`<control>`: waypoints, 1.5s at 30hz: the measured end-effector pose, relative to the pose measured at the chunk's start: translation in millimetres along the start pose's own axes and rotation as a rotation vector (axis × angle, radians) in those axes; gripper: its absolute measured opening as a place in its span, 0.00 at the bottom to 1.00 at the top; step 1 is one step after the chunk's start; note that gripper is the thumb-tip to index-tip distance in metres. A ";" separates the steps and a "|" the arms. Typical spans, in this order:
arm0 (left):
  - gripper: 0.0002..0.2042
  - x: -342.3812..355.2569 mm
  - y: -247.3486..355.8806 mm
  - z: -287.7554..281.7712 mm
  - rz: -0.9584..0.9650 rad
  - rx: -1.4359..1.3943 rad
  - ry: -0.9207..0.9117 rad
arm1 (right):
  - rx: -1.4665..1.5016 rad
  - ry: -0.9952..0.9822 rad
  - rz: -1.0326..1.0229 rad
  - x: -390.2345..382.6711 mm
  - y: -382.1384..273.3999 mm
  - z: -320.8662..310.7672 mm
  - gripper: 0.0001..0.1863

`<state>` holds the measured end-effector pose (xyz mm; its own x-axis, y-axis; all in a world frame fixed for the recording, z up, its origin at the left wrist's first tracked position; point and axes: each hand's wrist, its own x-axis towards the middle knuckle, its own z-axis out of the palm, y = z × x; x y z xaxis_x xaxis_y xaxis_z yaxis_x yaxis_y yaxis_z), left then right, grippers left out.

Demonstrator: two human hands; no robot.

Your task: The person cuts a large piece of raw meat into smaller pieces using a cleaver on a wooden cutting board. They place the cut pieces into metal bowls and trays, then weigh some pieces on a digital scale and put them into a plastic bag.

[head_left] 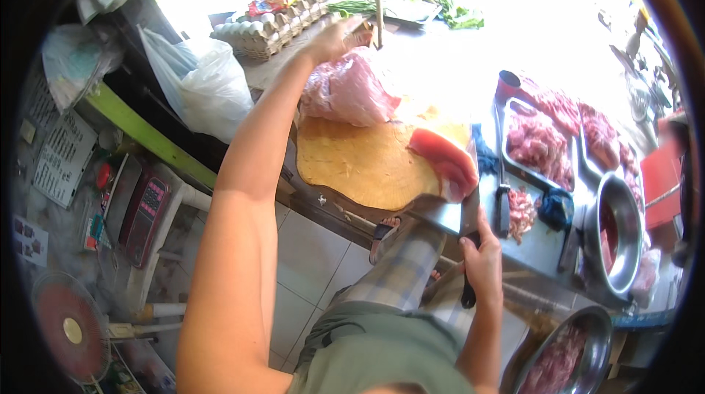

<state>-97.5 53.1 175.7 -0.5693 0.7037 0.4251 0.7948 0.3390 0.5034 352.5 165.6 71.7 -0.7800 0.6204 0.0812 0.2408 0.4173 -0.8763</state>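
Observation:
My left hand (335, 38) reaches over a large pink meat chunk (351, 89), its fingers bent round something too unclear to name beside an upright stick (377, 5). The chunk sits on the back of a worn yellow wooden cutting board (352, 163). At the board's right edge lies a redder slab of meat (440, 159). My right hand (483, 262) grips the black handle of a broad knife (470, 214), its blade pointing up beside that slab.
Behind are egg trays (268, 27) and greens (455, 16). Right: trays of meat (536, 141), a steel bowl (628, 225), another bowl (598, 350) lower down. Left: white bags (205, 93), a scale (147, 210), a fan (70, 324).

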 end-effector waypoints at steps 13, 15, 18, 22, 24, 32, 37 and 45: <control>0.31 -136.1 163.5 142.5 0.156 0.056 -0.218 | 0.192 -0.038 0.164 -5.0 0.7 -9.2 0.38; 0.39 -153.4 175.3 164.3 0.173 0.106 -0.077 | 0.265 -0.045 0.220 -7.4 5.7 -10.9 0.38; 0.43 -173.8 190.5 187.5 0.143 0.125 0.005 | 0.322 0.023 0.172 -9.2 11.7 -12.8 0.38; 0.29 -172.0 197.6 202.7 0.074 0.267 -0.046 | 0.430 0.017 0.279 -9.6 14.0 -18.6 0.40; 0.22 -167.7 196.0 208.5 0.093 0.283 -0.016 | 0.422 0.003 0.335 -10.2 14.9 -21.8 0.40; 0.07 -94.1 179.4 182.8 0.062 -0.014 -0.180 | 0.477 0.045 0.312 -18.1 31.0 -37.9 0.41; 0.05 -43.6 180.0 150.1 0.071 -0.042 -0.321 | 0.470 0.069 0.300 -19.7 35.0 -46.5 0.40; 0.08 -106.4 131.1 152.6 0.123 -0.224 -0.460 | 0.451 0.058 0.362 -22.6 35.9 -49.9 0.40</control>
<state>99.3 117.9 81.7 -0.2833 0.9484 0.1425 0.7572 0.1300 0.6402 407.5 199.7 62.1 -0.6579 0.7115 -0.2468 0.2066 -0.1446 -0.9677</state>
